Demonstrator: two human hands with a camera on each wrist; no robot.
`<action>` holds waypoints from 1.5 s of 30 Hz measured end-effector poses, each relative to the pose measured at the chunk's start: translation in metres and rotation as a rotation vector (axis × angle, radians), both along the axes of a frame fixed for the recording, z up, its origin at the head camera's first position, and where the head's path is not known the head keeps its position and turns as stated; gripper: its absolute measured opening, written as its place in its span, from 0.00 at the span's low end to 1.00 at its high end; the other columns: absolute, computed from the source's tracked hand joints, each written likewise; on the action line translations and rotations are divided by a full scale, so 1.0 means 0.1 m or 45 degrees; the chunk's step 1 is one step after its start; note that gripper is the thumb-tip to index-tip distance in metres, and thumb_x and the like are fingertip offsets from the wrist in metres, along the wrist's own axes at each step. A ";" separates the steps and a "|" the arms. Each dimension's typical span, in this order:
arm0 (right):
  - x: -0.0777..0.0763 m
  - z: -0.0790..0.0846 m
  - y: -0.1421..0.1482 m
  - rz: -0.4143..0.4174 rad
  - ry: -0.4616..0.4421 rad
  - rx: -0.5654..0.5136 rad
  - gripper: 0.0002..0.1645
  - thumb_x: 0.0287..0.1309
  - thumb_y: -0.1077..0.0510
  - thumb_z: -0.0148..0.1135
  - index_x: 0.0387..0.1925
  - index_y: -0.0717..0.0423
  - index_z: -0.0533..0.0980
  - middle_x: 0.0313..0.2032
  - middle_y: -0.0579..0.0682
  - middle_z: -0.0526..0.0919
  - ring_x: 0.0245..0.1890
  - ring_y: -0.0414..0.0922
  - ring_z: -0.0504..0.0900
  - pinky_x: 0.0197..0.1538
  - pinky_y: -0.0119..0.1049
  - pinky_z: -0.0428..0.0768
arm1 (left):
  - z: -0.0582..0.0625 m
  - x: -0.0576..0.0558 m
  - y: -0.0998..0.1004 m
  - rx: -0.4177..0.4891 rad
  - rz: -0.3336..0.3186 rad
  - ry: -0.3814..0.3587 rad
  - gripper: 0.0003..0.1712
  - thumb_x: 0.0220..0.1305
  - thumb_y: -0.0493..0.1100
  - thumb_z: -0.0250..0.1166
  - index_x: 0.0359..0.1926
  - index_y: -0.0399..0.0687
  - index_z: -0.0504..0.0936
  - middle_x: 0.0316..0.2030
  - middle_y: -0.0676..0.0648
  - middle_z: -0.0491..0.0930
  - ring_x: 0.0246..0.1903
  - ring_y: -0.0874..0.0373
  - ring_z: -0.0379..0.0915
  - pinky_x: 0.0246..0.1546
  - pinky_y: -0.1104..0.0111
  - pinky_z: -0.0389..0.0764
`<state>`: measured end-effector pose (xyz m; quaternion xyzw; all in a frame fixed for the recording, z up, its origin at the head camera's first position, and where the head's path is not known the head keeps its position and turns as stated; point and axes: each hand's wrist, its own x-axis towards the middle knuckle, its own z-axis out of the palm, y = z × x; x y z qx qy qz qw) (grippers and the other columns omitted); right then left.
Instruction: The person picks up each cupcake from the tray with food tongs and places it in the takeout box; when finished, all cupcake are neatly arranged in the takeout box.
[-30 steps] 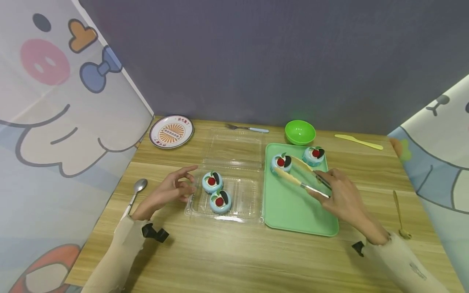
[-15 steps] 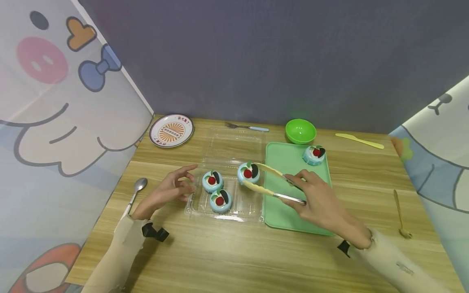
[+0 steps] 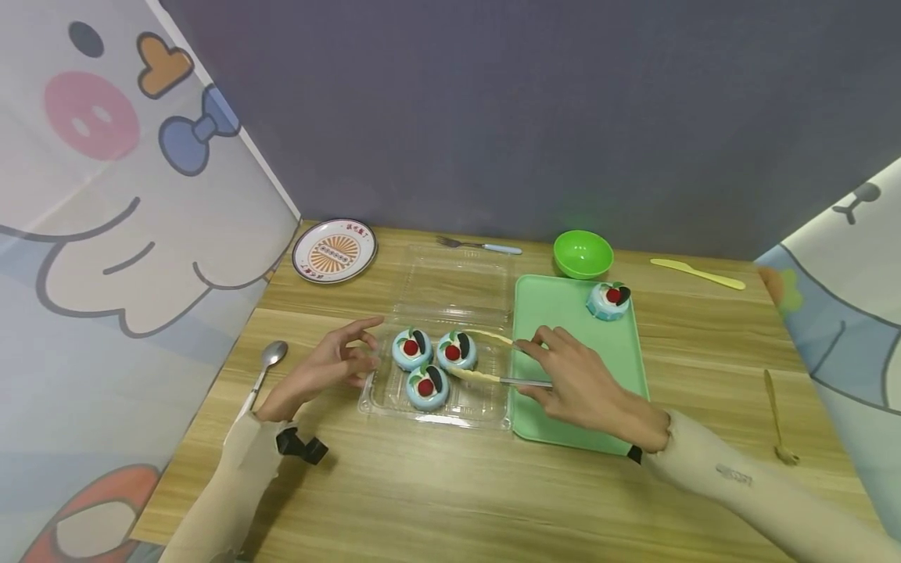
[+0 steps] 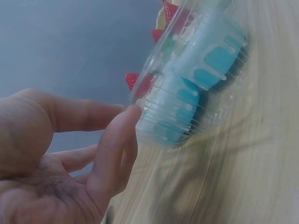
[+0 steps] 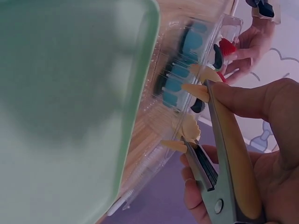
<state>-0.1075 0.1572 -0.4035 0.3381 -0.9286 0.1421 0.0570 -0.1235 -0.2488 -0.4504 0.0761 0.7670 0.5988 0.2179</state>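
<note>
Right hand is gripping tongs, fingers curling round the arms; tips are flanking a blue cupcake inside the clear container, two more cupcakes sitting alongside. Left hand is pinching the container's left edge. Another cupcake is resting on the green tray

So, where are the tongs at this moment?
In the head view, the tongs are just right of centre, in the right hand, their yellow tips on either side of the rightmost cake in the clear container.
</note>
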 end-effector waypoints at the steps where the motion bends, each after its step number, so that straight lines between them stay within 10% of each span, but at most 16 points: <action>1: -0.01 0.00 -0.01 0.005 -0.006 0.005 0.36 0.48 0.44 0.76 0.58 0.54 0.78 0.42 0.45 0.77 0.36 0.41 0.70 0.25 0.25 0.70 | 0.00 0.00 0.00 -0.001 -0.003 0.001 0.42 0.64 0.32 0.63 0.75 0.55 0.57 0.54 0.34 0.65 0.34 0.59 0.78 0.29 0.62 0.88; 23: -0.09 0.06 -0.04 0.020 -0.096 0.060 0.38 0.46 0.45 0.77 0.58 0.55 0.78 0.43 0.48 0.76 0.36 0.42 0.69 0.21 0.23 0.66 | -0.01 0.00 0.01 -0.012 -0.011 -0.011 0.43 0.64 0.32 0.63 0.75 0.55 0.56 0.54 0.35 0.65 0.33 0.61 0.76 0.30 0.60 0.89; 45: -0.14 0.25 1.54 -0.609 -0.032 -0.031 0.42 0.51 0.42 0.73 0.60 0.65 0.74 0.42 0.63 0.76 0.30 0.53 0.72 0.23 0.34 0.65 | -0.05 -0.03 -0.05 0.017 -0.021 0.014 0.43 0.64 0.35 0.65 0.76 0.52 0.56 0.54 0.33 0.65 0.33 0.62 0.76 0.30 0.59 0.89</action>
